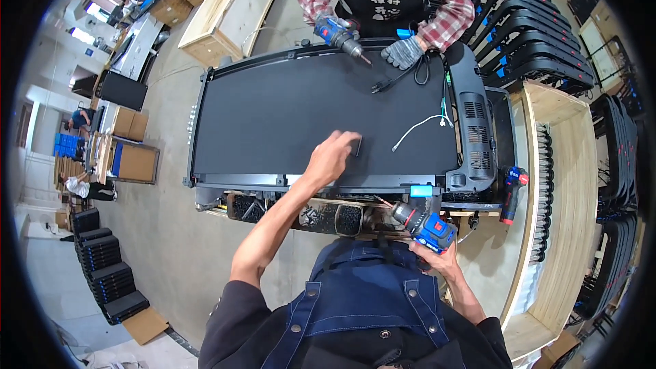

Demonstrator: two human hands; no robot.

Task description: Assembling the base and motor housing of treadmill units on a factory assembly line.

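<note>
1. While my right hand (437,253) grips my blue power drill (425,227) around its lower end, its bit points forward and leftward, toward the near side rail (256,180) of the long black-decked frame (287,113).
2. My left hand (331,157) is over the deck, ahead and to the left of the drill, fingers bent. At its fingertips is a thin dark piece (357,147); with the blur, I cannot tell whether I am pinching it or only touching it.
3. Between my forearms, below the near rail, sit bins of small dark fasteners (349,219). I judge that a loose grip on the thin piece could let it drop on the deck or slide over the rail among them.
4. Just ahead of my right hand, the bit sits close to that rail; a careless wrist turn could scratch the edge, or slip toward my left forearm.
5. Beyond my left hand and to its right, a pale cable (415,128) lies loose on the deck; a sweeping reach might snag it.
6. Across from me, a co-worker's gloved hand (403,53) rests by a black cord (423,72), while their other hand holds a second drill (338,36). If we both lean in, our tools could collide.
</note>
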